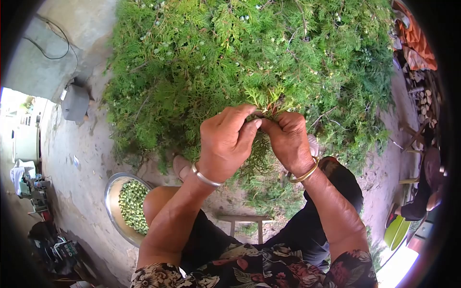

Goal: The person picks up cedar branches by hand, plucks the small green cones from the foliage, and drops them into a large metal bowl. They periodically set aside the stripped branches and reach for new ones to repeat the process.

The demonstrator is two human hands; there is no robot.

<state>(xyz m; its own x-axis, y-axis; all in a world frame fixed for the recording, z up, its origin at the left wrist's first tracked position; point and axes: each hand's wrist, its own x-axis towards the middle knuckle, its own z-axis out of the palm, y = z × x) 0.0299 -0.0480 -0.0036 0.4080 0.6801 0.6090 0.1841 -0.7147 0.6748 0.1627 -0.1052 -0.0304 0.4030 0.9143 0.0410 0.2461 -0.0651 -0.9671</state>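
Note:
Both my hands meet at the centre of the head view, over a big heap of cut arborvitae branches [192, 67] with scale-like leaves and small pale cones. My left hand [225, 139], with a silver bangle at the wrist, is closed in a pinch on a leafy arborvitae sprig [259, 156]. On the same sprig, my right hand [290, 144] pinches too, thumb against curled fingers, a gold-coloured bangle at its wrist. Leaf tips stick out above the fingers and more foliage hangs below them. Whatever lies right between the fingertips is hidden.
Left of my knee stands a metal basin [111, 206] holding many small green cones [133, 206]. A grey bucket-like container [75, 102] is at the upper left. Another person's leg [418, 209] shows at the right edge, near stacked firewood [425, 105]. Between my legs is a wooden stool [246, 219].

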